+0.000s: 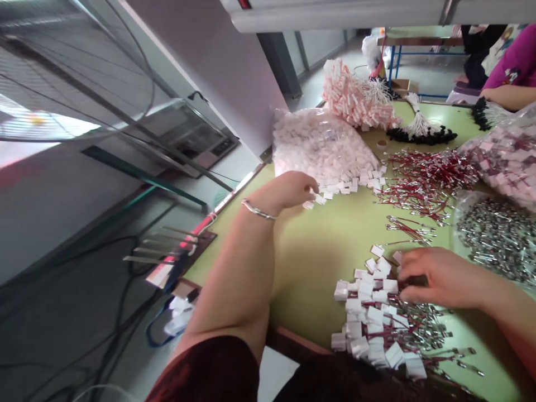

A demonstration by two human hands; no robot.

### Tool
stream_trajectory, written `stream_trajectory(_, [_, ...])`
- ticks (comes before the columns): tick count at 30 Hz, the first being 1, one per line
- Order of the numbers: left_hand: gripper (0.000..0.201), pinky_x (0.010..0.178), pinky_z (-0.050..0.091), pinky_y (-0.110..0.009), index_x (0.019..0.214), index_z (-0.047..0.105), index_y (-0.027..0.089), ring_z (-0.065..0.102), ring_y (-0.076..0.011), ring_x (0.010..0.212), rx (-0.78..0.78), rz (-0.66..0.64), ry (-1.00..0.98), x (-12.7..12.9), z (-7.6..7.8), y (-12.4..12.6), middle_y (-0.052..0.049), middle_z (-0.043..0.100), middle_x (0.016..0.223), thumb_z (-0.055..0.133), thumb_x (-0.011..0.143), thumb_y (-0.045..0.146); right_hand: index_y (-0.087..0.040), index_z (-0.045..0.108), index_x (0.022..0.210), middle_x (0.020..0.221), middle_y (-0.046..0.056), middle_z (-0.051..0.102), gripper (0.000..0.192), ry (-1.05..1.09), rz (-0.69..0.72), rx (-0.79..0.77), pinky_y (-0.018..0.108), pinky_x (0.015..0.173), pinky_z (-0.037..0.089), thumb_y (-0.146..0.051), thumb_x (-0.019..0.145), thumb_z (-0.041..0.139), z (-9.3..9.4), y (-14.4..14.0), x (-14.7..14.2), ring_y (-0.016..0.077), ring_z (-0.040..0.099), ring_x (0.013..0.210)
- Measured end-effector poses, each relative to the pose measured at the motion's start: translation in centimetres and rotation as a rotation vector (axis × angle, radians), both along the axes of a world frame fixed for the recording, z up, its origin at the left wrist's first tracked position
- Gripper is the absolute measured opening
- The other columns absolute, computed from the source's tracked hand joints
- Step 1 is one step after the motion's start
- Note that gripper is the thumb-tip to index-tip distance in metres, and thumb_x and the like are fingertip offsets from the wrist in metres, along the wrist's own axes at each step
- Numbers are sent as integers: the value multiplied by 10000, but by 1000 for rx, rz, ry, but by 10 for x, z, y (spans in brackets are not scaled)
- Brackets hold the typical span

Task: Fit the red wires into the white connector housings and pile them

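My left hand (295, 188), with a silver bracelet at the wrist, is closed at the edge of some loose white connector housings (329, 196). Its thumb and forefinger pinch one small white housing (311, 192), partly hidden by the fingers. Over on the right, my right hand (438, 273) rests palm down with its thumb apart from the fingers. Beneath and beside it lies a pile of short red wires with white housings (375, 317) and metal ends. One white housing (397, 257) shows at its fingertips; whether the hand touches it I cannot tell.
A clear bag of white housings (320, 142) lies beyond my left hand. Red wires with metal ends (431, 167) and a bag of metal parts (498, 237) are to the right. Farther back are pink-and-white bundles (355, 97), black-tipped white wires (421, 131) and a person's purple sleeve (513, 64).
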State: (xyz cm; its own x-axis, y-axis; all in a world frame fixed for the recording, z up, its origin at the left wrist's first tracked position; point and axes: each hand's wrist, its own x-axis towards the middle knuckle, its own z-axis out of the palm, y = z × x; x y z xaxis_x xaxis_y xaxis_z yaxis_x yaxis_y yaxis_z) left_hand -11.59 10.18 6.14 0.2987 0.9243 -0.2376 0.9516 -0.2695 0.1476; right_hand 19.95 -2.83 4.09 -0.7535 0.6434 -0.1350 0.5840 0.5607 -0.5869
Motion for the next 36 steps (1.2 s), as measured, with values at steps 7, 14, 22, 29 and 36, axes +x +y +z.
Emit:
stream_trajectory(7, [253, 571, 417, -278, 853, 654, 152, 638, -229, 644, -156, 215, 118, -5, -17, 2, -59, 681, 673, 615, 687, 339, -207, 689, 898, 937, 60, 688, 183, -188, -343, 239, 320, 725, 457, -265, 899, 516, -25, 26, 4, 198, 619, 824])
stream_trajectory(14, [252, 601, 405, -249, 916, 620, 170, 630, -202, 665, -137, 127, -49, 16, -33, 1, -1, 646, 597, 611, 698, 297, -184, 647, 827, 858, 66, 642, 136, -402, -250, 442, 305, 627, 416, -188, 880, 522, -45, 27, -8, 213, 611, 801])
stream_trajectory(22, [342, 670, 405, -277, 976, 674, 176, 597, -225, 812, 12, -81, -45, 33, -32, -7, -57, 663, 863, 602, 746, 419, -210, 563, 851, 708, 17, 667, 122, -15, -573, 188, 294, 570, 379, -277, 899, 473, -24, 23, 7, 158, 568, 597])
stream_trajectory(29, [249, 806, 426, -304, 983, 659, 166, 590, -208, 905, 78, -354, -92, 46, -40, -15, -74, 640, 984, 468, 827, 201, -212, 621, 834, 706, 5, 667, 94, 218, -689, -64, 269, 549, 387, -257, 815, 540, -31, 29, 11, 133, 545, 594])
stream_trajectory(36, [245, 791, 453, -352, 978, 628, 142, 594, -239, 889, 93, -374, -50, 62, -47, -23, -107, 629, 989, 435, 834, 187, -227, 683, 733, 725, 21, 694, 195, 120, -627, 36, 302, 609, 414, -300, 837, 536, -34, 28, 15, 148, 567, 628])
